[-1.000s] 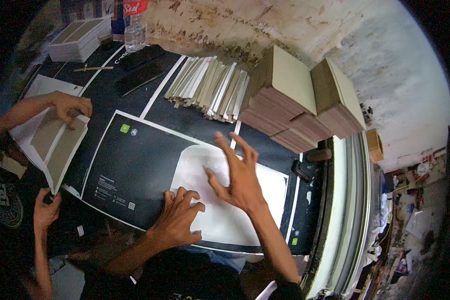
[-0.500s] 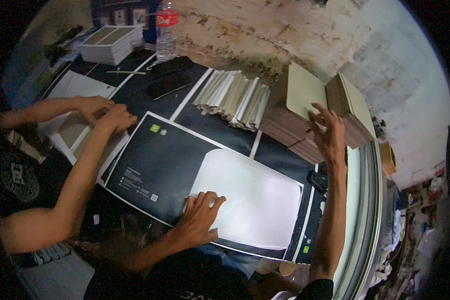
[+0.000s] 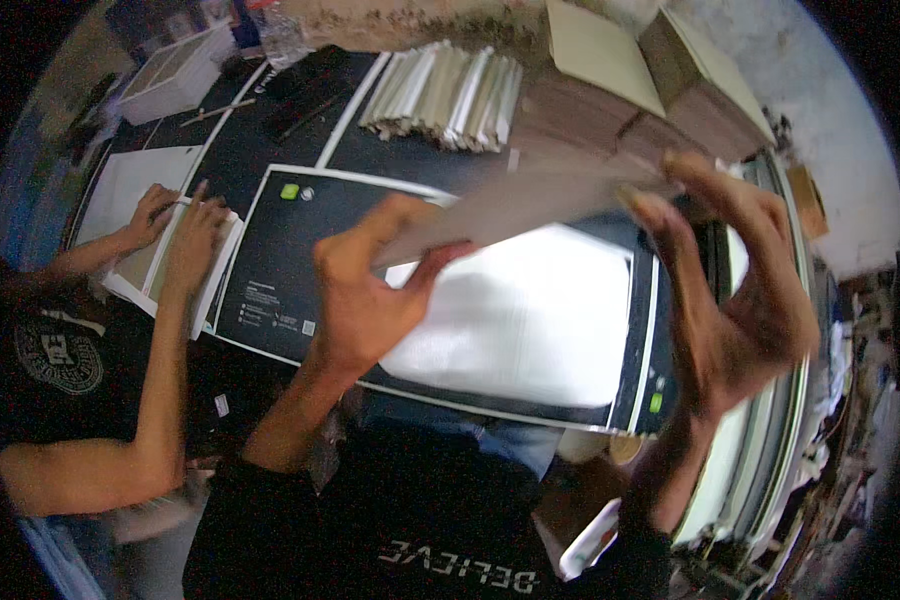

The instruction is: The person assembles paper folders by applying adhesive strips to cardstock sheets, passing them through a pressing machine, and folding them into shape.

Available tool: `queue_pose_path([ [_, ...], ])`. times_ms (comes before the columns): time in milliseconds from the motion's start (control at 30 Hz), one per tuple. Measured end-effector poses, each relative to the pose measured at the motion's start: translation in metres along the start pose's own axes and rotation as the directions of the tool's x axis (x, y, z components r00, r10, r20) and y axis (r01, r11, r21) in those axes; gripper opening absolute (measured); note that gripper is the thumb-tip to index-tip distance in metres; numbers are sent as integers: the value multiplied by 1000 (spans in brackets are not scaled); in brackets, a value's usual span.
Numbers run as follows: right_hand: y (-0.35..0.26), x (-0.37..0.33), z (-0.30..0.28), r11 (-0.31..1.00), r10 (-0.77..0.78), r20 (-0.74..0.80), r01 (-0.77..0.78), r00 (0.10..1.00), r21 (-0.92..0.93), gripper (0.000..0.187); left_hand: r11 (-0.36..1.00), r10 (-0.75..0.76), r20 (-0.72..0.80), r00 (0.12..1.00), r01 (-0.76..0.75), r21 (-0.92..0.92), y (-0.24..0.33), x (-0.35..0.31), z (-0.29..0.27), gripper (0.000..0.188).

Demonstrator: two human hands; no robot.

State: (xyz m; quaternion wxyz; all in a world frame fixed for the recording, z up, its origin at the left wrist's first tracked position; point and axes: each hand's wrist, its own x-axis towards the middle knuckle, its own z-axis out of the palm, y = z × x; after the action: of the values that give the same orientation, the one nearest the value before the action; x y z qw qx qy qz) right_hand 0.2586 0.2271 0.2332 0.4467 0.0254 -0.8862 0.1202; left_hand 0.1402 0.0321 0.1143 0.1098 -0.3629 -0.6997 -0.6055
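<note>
My left hand point(image 3: 370, 285) pinches the near-left end of a greyish-brown cardboard sheet point(image 3: 535, 200), thumb below and fingers above. At the sheet's right end, my right hand point(image 3: 735, 300) grips it between thumb and fingers. The cardboard is tilted, seen almost edge-on, and raised over the table. Beneath it lies a black printed cover sheet point(image 3: 290, 260) with a white border and small green marks. A glossy white rectangular area point(image 3: 510, 330) on the cover's right side reflects the light; the cardboard partly hides its upper edge.
Stacks of cardboard point(image 3: 605, 60) stand at the far right, beside a bundle of pale strips point(image 3: 445, 95). At left, a co-worker's hands point(image 3: 195, 225) rest on a framed board. White stacked pieces point(image 3: 175, 75) and a plastic bottle point(image 3: 280, 35) stand behind. A pale rounded edge point(image 3: 760, 470) borders the right.
My right hand has come back from the cardboard stack with a sheet. My left hand has lifted off the white area and grips its other end. The view has tilted down.
</note>
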Motion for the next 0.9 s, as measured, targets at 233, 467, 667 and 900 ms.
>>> queue_pose_path([
  [233,23,-119,53,363,515,751,-899,413,245,37,804,-550,157,820,571,-163,-26,-40,7,58],
  [467,43,-164,78,254,570,801,-966,185,43,30,873,-487,156,859,475,110,-47,-83,21,83],
  [667,46,-174,88,385,585,773,-923,246,2,32,837,-465,274,842,317,447,-45,-85,16,109],
  [900,45,-175,89,418,624,742,-907,245,-52,31,783,-496,311,811,263,564,-51,-93,16,119],
])
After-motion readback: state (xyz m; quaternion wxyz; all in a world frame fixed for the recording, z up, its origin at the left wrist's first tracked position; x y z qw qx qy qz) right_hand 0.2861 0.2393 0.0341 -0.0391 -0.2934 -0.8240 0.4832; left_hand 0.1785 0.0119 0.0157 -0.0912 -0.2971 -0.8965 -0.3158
